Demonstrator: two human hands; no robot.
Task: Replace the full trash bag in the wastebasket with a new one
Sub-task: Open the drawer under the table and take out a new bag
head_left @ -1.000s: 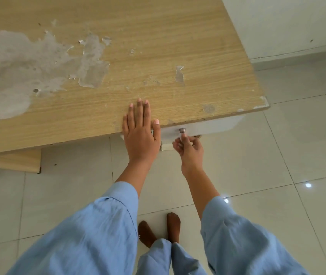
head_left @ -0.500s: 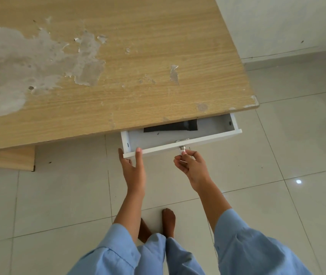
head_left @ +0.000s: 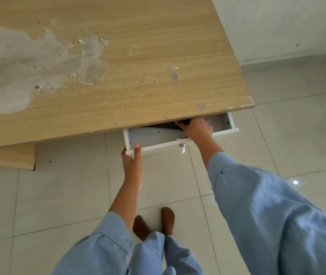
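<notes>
A white drawer (head_left: 154, 147) stands pulled out from under the wooden desk (head_left: 118, 80). Inside it lies a flat black folded bag (head_left: 165, 127), partly hidden under the desk edge. My right hand (head_left: 195, 129) reaches into the drawer and its fingers curl on the black bag's right end. My left hand (head_left: 132, 158) holds the drawer's front left corner from below, thumb on the top edge. No wastebasket is in view.
The desk top has large patches of peeled veneer (head_left: 9, 62) at the left. A small lock knob (head_left: 182, 146) sticks out of the drawer front. Pale floor tiles (head_left: 287, 135) spread around my bare feet (head_left: 154, 223). A white wall (head_left: 277, 22) stands at the back right.
The drawer went from closed to pulled out. My right hand left the lock knob and reached inside onto the black bag. My left hand came off the desk top to the drawer's front corner.
</notes>
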